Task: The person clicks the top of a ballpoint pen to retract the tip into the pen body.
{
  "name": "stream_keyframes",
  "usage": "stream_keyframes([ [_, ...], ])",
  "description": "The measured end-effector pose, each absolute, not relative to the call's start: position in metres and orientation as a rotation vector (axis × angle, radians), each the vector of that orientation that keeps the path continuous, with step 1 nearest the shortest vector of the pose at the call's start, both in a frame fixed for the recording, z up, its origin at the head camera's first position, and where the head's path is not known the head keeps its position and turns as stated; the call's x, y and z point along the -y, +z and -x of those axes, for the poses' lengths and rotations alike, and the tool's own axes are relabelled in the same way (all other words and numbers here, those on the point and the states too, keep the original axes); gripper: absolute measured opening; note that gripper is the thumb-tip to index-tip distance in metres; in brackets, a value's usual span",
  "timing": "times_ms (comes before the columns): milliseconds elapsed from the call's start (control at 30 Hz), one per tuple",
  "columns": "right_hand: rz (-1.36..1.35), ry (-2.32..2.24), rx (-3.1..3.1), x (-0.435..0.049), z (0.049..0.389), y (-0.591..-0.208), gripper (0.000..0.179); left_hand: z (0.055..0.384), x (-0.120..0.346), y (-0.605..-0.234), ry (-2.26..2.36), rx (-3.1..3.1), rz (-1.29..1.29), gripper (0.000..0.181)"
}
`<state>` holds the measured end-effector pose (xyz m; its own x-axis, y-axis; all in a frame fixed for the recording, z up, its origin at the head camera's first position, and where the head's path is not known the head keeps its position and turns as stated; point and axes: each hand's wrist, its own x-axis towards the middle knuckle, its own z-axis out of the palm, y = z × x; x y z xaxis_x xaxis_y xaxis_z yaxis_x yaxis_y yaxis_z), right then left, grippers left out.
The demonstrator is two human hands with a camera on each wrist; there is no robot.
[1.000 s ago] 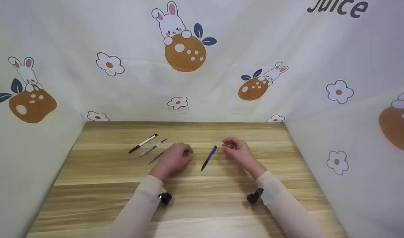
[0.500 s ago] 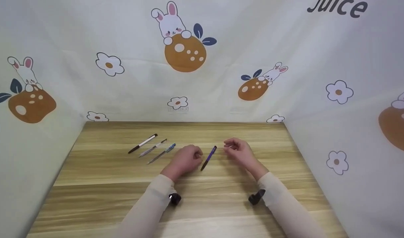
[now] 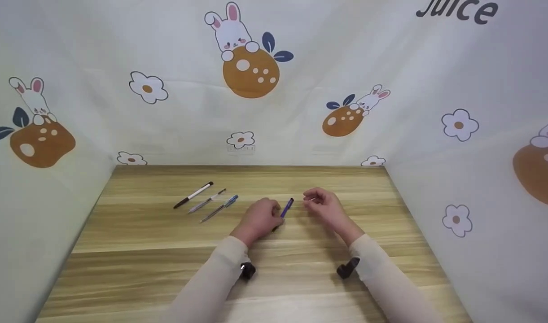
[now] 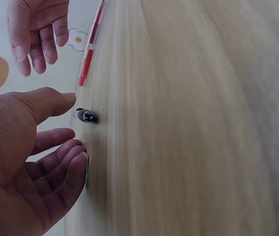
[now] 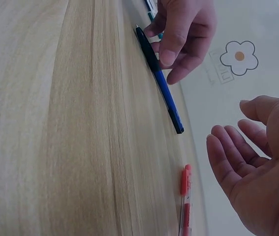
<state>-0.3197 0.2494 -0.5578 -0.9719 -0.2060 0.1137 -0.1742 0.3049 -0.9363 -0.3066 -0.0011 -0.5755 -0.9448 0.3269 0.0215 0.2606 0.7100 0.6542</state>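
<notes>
A blue pen with a dark grip (image 3: 286, 208) lies on the wooden table, partly covered in the head view by my left hand (image 3: 260, 216). The left wrist view has the pen's tip (image 4: 87, 115) end-on near the gap between the left thumb (image 4: 55, 102) and the curved fingers, which stand apart. To the right, my right hand (image 3: 326, 207) hovers palm inward, its fingers loosely bent and holding nothing. Below that hand in the right wrist view is a red pen (image 5: 186, 196), which the head view does not show.
Left of the left hand, a white-and-dark pen (image 3: 194, 194), a clear pen (image 3: 207, 201) and a blue-clipped clear pen (image 3: 220, 208) lie slanted side by side. A printed cloth (image 3: 188, 121) rises along the back and sides of the table (image 3: 291, 282).
My left hand has moved right, away from the blue-clipped pen, which came into full view, and over to the blue pen. The right hand has hardly shifted.
</notes>
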Motion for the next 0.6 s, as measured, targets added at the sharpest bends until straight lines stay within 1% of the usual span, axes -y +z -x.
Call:
stream_keyframes([
  [200,0.349,-1.795,-2.525,-0.249,0.318,-0.558,0.031,0.308,-0.006,-0.576,1.035,-2.826,-0.463,0.029],
  [433,0.324,-1.78,-2.53,-0.25,0.318,-0.561,0.03,0.308,-0.01,-0.577,0.983,-2.858,-0.497,0.022],
  [600,0.31,-1.789,-2.531,-0.25,0.317,-0.562,0.028,0.308,-0.011,-0.577,0.952,-2.878,-0.513,0.022],
])
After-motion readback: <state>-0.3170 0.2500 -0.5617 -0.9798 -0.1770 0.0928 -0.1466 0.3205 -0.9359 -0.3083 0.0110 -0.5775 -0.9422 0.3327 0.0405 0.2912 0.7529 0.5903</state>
